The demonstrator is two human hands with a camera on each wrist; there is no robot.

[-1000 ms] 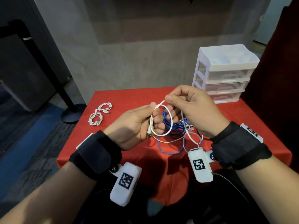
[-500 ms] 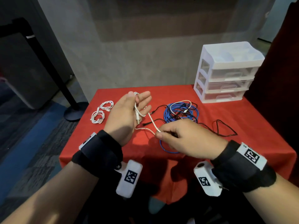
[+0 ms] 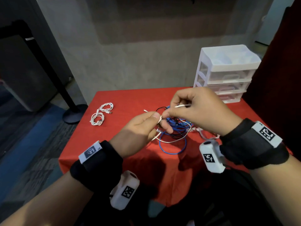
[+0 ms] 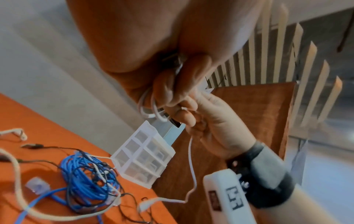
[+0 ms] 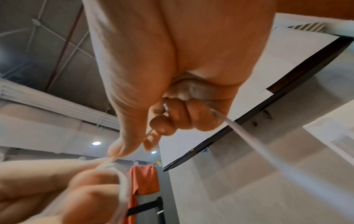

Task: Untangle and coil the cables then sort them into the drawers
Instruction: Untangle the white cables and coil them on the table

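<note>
Head view: a red tabletop (image 3: 123,101) before a grey wall, dim room. Over its middle, left hand (image 3: 138,131) pinching a thin white cable (image 3: 175,140) between thumb and fingers; right hand (image 3: 193,110) curled round the same cable a little further along. Below them, on the cloth, a tangle of blue cable (image 3: 177,128) and black wire (image 3: 160,109), the white cable running down into it. Light, limp, rather smooth; probably best held near a plug end and fed through slowly, since a hard pull may tighten the knot. Two coiled white cables (image 3: 101,114) lying well apart at the left. Drawer unit (image 3: 228,74) at the far right corner, all drawers closed.

Left wrist view: small white loops gathered in the left fingers (image 4: 168,91), slack hanging down towards the blue tangle.

Right wrist view: mostly ceiling; right fingers (image 5: 172,119) closed round the white cable, blurred.
</note>
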